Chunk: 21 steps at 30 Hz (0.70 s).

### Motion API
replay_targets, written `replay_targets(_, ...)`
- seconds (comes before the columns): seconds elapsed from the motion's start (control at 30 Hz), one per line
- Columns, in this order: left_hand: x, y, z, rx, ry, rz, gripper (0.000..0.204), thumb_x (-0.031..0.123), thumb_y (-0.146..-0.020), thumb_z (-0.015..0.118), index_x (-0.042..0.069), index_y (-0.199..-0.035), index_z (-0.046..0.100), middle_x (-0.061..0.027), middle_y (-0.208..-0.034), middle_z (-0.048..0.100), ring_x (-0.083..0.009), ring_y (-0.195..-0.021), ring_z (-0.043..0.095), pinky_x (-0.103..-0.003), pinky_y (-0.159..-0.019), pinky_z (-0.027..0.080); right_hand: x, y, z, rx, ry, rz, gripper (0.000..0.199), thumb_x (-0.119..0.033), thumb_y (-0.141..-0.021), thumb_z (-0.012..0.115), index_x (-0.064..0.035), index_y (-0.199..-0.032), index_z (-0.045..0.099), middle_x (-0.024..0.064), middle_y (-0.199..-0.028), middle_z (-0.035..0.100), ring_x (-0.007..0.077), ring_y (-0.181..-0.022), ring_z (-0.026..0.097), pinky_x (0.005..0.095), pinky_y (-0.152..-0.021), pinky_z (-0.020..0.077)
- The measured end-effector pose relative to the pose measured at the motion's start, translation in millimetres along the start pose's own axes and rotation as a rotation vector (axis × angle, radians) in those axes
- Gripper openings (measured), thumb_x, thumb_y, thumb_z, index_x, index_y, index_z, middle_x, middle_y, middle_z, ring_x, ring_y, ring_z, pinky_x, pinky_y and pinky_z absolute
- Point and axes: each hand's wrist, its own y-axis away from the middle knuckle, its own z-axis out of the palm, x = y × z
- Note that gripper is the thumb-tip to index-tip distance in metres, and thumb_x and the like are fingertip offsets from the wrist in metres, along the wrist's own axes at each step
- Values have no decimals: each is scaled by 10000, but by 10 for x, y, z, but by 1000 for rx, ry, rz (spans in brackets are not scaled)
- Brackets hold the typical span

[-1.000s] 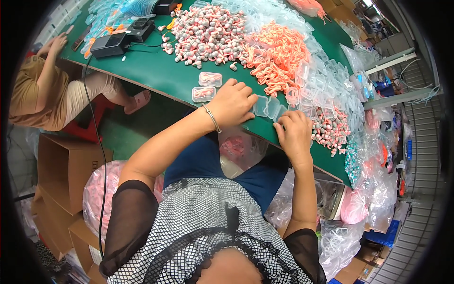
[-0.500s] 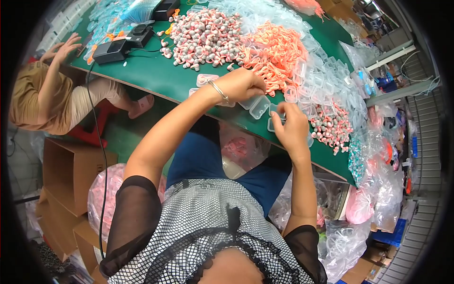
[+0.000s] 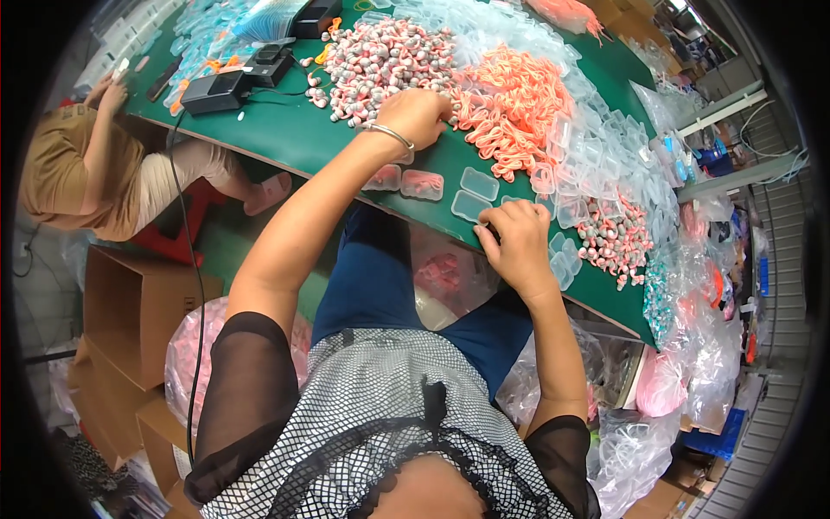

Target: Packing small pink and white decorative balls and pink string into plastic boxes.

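My left hand (image 3: pixel 415 118), with a bracelet at the wrist, reaches to the near edge of a heap of small grey-and-pink plug-shaped pieces (image 3: pixel 385 60). Its fingers are bent together; whatever they pinch is hidden. Beside it lies a pile of orange looped cords (image 3: pixel 510 112). My right hand (image 3: pixel 517 238) hovers low at the table's front edge, fingers loosely curled, thumb apart from the index finger. Just left of its fingertips sits an open clear plastic case (image 3: pixel 469 206) with its lid folded back. Filled cases (image 3: pixel 423 184) with pinkish contents stand left of that.
Many clear cases (image 3: pixel 596 147) cover the right of the green table (image 3: pixel 268 130). A smaller heap of plug pieces (image 3: pixel 616 238) lies at right. Black boxes (image 3: pixel 216 92) with a cable (image 3: pixel 181 216) are at left, where another person (image 3: pixel 86 173) sits. Cardboard boxes (image 3: pixel 130 311) stand below.
My left hand has moved from above the clear cases up and left to the plug heap, uncovering the open case. My right hand has shifted slightly down and left.
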Motion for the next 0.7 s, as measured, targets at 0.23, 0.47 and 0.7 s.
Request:
replay_targets(0.23, -73, -85, 309, -81, -422, -25, 161, 118, -825, 590, 82, -890, 733, -166, -905, 713, -342, -887, 708, -459, -740, 571, 53, 148, -239, 95, -16, 76, 128, -140, -777, 734, -117, -884, 668, 28, -847, 623, 235, -915, 590, 436, -912, 347)
replay_targets(0.47, -116, -9, 274, -46, -226, 38, 130, 96, -830, 647, 96, -948, 703, -133, -961, 662, -350, -893, 659, -460, -774, 523, 781, 651, -746, 320, -61, 550, 62, -130, -791, 715, -89, -830, 690, 64, -837, 684, 241, -842, 646, 392, -788, 440)
replay_targets(0.7, 6, 30, 278, 77, -61, 94, 101, 33, -803, 686, 39, -903, 672, -139, -907, 681, -318, -834, 674, -405, -734, 538, 981, 732, -536, 174, 314, 516, 91, -157, -758, 748, -117, -830, 712, 36, -797, 662, 250, -812, 632, 423, -749, 402)
